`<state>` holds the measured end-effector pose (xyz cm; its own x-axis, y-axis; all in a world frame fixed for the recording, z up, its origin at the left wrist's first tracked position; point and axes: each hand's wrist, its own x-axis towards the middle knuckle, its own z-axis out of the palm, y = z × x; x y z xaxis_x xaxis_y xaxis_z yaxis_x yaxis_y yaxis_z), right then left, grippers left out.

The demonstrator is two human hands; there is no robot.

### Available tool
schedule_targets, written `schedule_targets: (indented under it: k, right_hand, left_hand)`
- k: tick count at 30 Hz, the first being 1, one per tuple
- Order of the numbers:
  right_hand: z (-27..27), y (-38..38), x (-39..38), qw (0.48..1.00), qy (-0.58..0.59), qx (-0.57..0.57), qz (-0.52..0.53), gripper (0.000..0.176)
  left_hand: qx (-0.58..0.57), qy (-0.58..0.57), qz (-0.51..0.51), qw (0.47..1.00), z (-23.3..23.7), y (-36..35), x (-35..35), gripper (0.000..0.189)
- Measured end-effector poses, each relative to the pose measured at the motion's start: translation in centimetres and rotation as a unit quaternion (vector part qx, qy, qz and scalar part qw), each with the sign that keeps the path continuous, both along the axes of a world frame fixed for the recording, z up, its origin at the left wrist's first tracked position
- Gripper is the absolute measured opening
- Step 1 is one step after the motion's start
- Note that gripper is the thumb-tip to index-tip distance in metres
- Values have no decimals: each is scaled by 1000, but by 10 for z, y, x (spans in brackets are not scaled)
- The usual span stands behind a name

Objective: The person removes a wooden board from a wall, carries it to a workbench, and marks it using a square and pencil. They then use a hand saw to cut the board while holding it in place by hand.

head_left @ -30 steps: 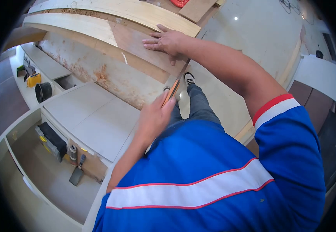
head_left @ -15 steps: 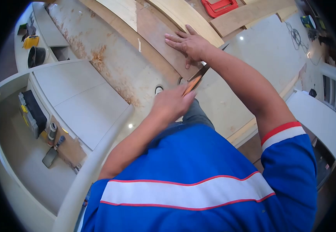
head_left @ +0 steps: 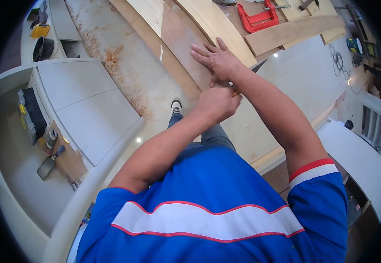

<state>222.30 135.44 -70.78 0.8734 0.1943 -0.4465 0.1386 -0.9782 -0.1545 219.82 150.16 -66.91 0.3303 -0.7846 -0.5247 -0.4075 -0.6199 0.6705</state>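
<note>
The board (head_left: 182,41) ran to its near end, where the left hand (head_left: 218,104) was clenched round the saw (head_left: 235,93) (mid-cut, I judged); the right hand (head_left: 226,65) lay spread on the board, since another stroke called for steadiness.

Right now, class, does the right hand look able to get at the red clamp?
Probably yes: the clamp lies uncovered beyond the pale plank, and nothing seems to block the way. The right hand would have to leave the board, though.
</note>
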Motion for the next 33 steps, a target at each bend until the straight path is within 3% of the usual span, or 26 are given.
schedule_targets:
  k: [4,8,11,14,16,19,21,23,26,33]
  right_hand:
    - [-3,0,0,1000,0,14,-2,135]
    - [-2,-3,-1,1000,-2,6,3,127]
    - [-6,-6,-2,1000,-7,27,-1,127]
    - [1,-5,0,1000,2,23,0,126]
    - [0,-4,0,1000,-3,19,4,127]
    - [-4,-1,-3,1000,-15,17,3,128]
    - [-1,-1,-1,1000,-16,7,-8,129]
    - [5,8,1,1000,1,-5,-19,128]
    - [-35,5,-4,991,-119,-60,15,129]
    - [8,9,5,997,30,-60,26,133]
  left_hand:
    - [-9,5,55,998,8,3,-2,38]
    - [147,74,87,982,111,102,0,47]
    - [122,0,79,989,178,177,-6,48]
    - [99,-33,74,992,172,173,-10,46]
    - [126,34,87,988,128,125,0,48]
    - [55,-4,24,998,41,44,-1,43]
    - [22,-12,10,1000,14,4,3,45]
    - [11,1,18,1000,4,-14,5,45]
    - [43,31,1,999,5,-19,8,45]
    - [-30,57,36,997,-2,18,8,44]
